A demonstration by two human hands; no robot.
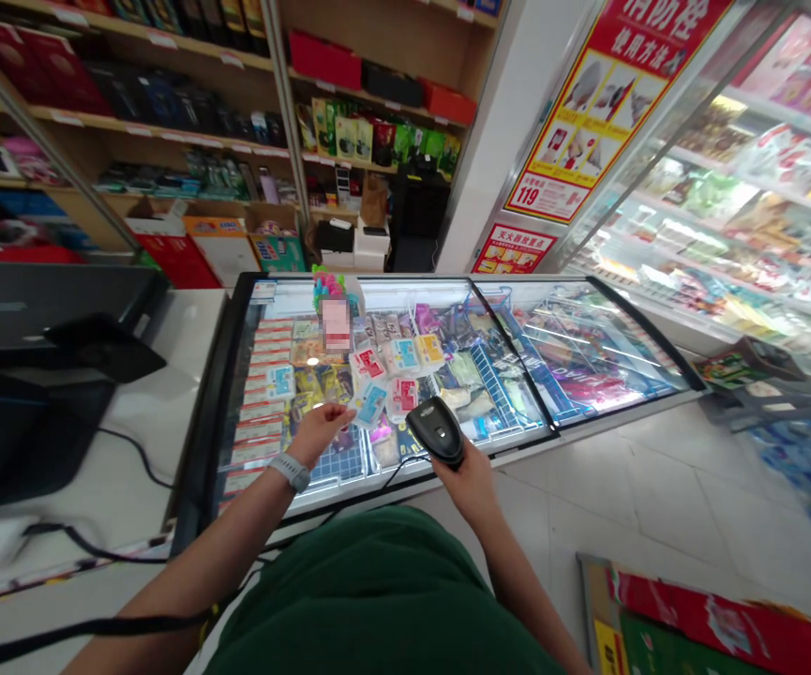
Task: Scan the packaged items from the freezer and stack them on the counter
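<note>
My left hand (319, 433), with a grey watch on its wrist, pinches the edge of a small clear pack with a blue label (369, 405) over the glass lid. In my right hand (470, 478) is a black barcode scanner (436, 429), its head close to the packs. Beside them on the glass lie similar packs: a red-labelled pack (403, 397), another red pack (367, 363), a blue pack (403, 354) and a yellow pack (429, 350). One more blue-labelled pack (279, 382) lies apart at the left.
The glass-topped chest freezer (552, 433) spans the middle. A counter (190, 347) with a dark monitor (46, 309) stands left. Stocked shelves (166, 131) line the back, and a lit display cooler (735, 197) stands right. A scanner cable (397, 472) trails toward me.
</note>
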